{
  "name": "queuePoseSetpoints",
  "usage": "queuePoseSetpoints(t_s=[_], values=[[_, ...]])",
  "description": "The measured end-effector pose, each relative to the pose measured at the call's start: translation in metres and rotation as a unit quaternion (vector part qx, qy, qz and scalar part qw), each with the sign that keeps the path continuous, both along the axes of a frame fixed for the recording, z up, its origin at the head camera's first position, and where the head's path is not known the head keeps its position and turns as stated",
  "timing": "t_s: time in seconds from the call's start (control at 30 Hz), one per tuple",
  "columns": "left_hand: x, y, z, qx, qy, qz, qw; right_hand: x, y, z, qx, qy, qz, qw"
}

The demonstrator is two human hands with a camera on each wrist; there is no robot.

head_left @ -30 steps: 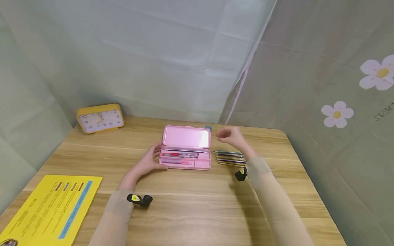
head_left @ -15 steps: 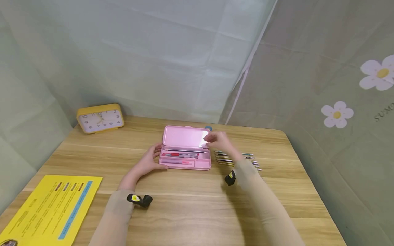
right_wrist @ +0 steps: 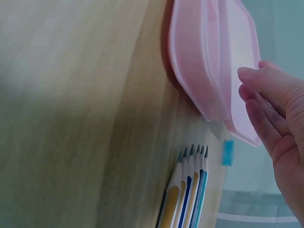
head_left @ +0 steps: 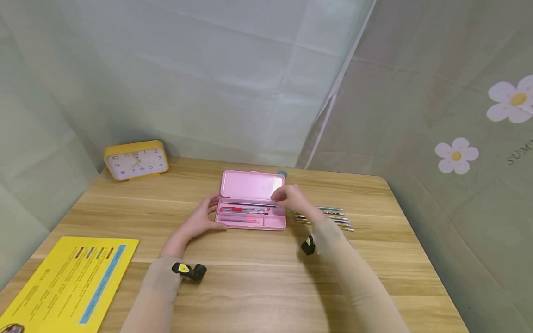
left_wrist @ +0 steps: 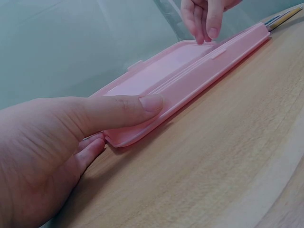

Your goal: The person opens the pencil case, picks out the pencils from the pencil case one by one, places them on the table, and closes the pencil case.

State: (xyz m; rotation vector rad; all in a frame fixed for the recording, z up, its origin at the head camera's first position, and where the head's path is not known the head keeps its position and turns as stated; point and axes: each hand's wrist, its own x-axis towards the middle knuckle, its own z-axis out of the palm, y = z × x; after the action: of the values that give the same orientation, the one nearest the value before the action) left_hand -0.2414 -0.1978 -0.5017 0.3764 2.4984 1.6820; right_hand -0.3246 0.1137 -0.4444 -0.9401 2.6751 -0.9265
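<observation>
A pink pencil case [head_left: 275, 223] lies with its lid raised in the middle of the table. Inside are a dark pencil [head_left: 249, 204] along the back, a red-capped pen [head_left: 241, 210] and a pink pen [head_left: 250, 220]. My left hand [head_left: 199, 218] grips the case's left end, the thumb [left_wrist: 128, 108] along the front wall. Over the right end hovers my right hand [head_left: 294, 201], fingertips bent down near the dark pencil's end. Nothing shows between its fingers [right_wrist: 259, 116] in the right wrist view. Several sharpened pencils [right_wrist: 190, 185] lie side by side to the case's right.
A yellow alarm clock [head_left: 136, 162] stands at the back left. A yellow booklet [head_left: 71, 282] lies at the front left. Behind the case sits a small blue object [right_wrist: 228, 152]. Fabric curtains [head_left: 233, 83] hang along the table's back and sides.
My right hand has moved left from above the loose pencils and lowered over the case's right end, uncovering the pencils' eraser ends. The left hand and the case have stayed put.
</observation>
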Motion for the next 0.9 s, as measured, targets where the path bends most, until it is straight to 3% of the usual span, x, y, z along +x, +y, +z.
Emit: queuePoseSetpoints(t_s=[0.27,0.6,0.9], values=[[0.000,0.000,-0.001,0.007,0.003,-0.001,1.0000,0.005,-0.004,-0.003,0.024,-0.019,0.009,0.9995],[0.000,0.000,-0.001,0.009,0.004,-0.002,0.9999,0.010,-0.006,-0.005,0.071,0.045,0.042,0.9956],[-0.001,0.000,-0.002,0.011,0.005,-0.005,0.9999,0.015,-0.010,-0.004,0.097,0.065,0.038,0.9924]])
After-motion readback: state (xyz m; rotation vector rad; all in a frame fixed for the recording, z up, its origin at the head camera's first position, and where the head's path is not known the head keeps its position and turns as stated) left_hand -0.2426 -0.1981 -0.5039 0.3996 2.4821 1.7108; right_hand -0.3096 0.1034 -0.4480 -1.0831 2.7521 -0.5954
